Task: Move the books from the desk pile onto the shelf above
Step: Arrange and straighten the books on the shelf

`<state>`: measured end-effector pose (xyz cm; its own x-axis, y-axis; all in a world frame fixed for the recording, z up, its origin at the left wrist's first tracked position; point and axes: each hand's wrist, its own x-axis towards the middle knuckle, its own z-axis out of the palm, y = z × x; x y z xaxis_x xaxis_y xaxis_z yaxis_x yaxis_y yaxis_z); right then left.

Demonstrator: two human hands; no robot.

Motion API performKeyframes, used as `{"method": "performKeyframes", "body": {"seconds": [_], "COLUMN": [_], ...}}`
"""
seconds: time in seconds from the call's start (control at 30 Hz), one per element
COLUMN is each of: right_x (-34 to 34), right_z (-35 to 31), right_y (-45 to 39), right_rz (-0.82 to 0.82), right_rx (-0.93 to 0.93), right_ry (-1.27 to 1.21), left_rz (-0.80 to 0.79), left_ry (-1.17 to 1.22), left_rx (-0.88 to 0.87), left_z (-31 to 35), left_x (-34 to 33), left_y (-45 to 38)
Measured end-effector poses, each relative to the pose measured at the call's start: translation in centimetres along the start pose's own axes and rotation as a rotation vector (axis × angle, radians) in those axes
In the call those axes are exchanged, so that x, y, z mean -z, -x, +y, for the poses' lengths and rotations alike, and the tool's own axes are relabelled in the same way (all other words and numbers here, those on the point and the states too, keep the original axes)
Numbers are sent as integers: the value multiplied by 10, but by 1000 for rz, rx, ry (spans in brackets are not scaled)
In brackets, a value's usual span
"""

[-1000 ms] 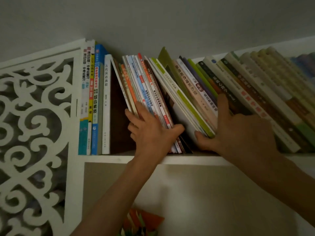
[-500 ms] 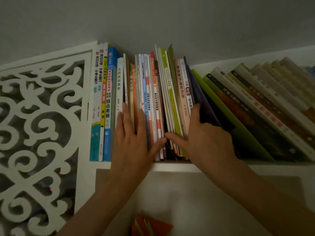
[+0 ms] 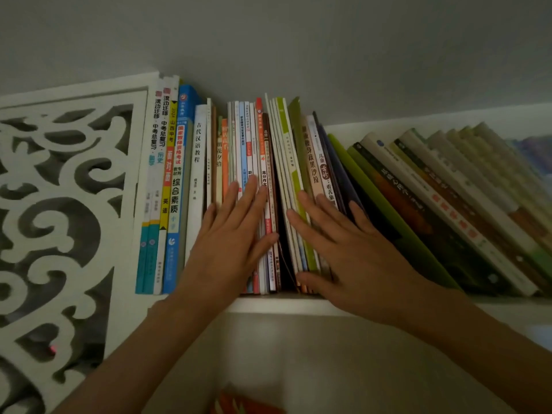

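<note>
left hand (image 3: 231,234), right hand (image 3: 346,249) flat on books (image 3: 268,174); shelf (image 3: 283,306) edge below.

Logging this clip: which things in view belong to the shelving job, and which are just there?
Job:
- upright books
- leaning books
- shelf
- left hand
- right hand

Just there:
- white carved panel
- orange item below

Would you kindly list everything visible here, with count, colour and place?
upright books: about two dozen, mixed white, blue, yellow, orange, green spines; left and middle of shelf.
leaning books: roughly ten, green, white, brown; right, tilted leftward.
shelf: one, white; under the books.
carved panel: one, white scrollwork; far left.
orange object: one; bottom edge, unclear.
left hand: flat on the spines.
right hand: flat on the spines.
</note>
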<state>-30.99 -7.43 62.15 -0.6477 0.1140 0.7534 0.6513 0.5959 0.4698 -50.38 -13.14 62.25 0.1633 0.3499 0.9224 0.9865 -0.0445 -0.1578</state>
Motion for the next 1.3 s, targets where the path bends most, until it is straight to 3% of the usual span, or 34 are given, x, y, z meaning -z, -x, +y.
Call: {"method": "performKeyframes", "body": {"seconds": [0.13,0.27,0.5,0.6,0.67,0.73,0.83,0.97,1.07,1.17,1.3], "right_x": [10,12,25,27,29,32,36,30,24,19,15], "right_z": [-8,1,0,-1,11,31,62,80,90,100,104], "right_y": [-13,-34,-40,-11,15,39,60,67,65,62,54], "right_rz": [78,56,30,226,442,535,359,75,52,133,167], "right_rx": [-35,-77,-114,-115,-295,-543,-716,-744,-760,-711,-674], "right_ry": [-50,5,-194,-161,-69,33,101,126,85,112,129], "left_rz": [-51,-75,-52,5,79,151,136,140,176,226,165], "left_ry": [-57,-91,6,100,225,208,236,377,252,68,69], "left_rx": [-85,-109,-93,-49,-33,-123,-137,-32,79,130,110], "left_z": [-11,-20,-19,-3,16,42,78,114,129,140,128], "left_x": [6,8,4,10,16,18,11,-15,-36,-42,-45], "left_y": [-1,-2,-3,-1,1,1,-6,-19,-26,-33,-37]}}
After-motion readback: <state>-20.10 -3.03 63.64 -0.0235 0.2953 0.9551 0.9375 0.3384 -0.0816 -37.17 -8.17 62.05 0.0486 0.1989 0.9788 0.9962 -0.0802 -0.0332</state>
